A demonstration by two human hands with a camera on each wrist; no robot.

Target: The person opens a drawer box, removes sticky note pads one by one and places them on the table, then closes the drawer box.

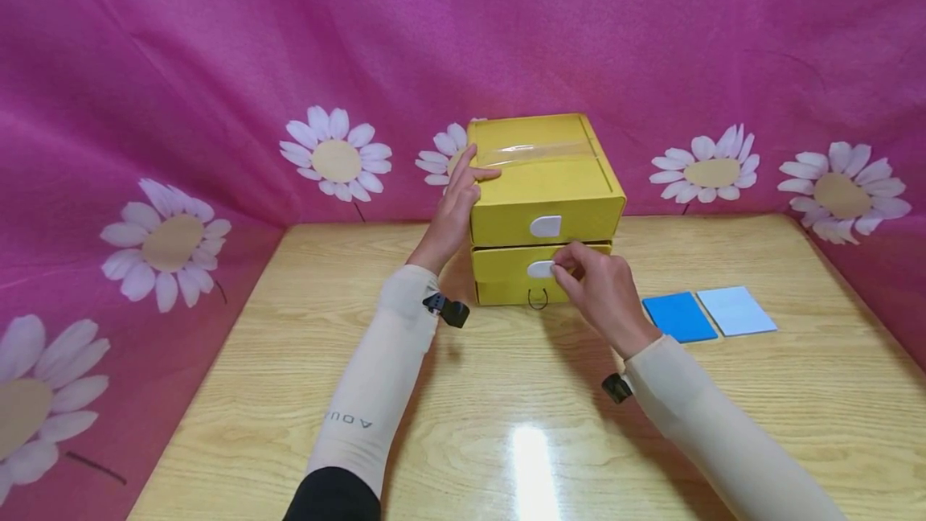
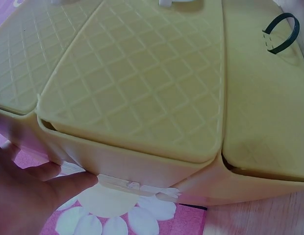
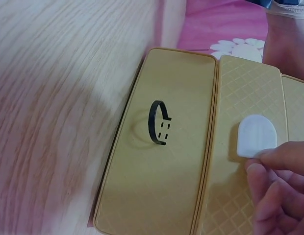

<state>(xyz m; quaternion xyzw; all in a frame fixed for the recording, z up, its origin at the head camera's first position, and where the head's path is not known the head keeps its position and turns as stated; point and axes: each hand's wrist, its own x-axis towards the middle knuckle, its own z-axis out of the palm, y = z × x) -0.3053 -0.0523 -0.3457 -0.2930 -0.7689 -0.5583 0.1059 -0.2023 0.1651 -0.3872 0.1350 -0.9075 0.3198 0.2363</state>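
Observation:
A yellow drawer box (image 1: 542,183) stands against the back cloth, a strip of clear tape across its top. My left hand (image 1: 452,211) rests on its left side and top edge, fingers extended; the left wrist view shows this hand (image 2: 29,191) against the box side (image 2: 137,161). My right hand (image 1: 596,288) pinches the straight edge of the white handle (image 1: 540,269) on the middle drawer front. In the right wrist view, thumb and fingers of that hand (image 3: 284,186) hold the white handle (image 3: 257,135). The drawers look closed.
Below the pinched handle is a black loop handle (image 1: 538,299); above it, another white handle (image 1: 546,226). Right of the box, a blue square (image 1: 680,317) and a light blue square (image 1: 736,311) lie on the wooden table (image 1: 289,392). Pink flowered cloth (image 1: 405,38) hangs behind.

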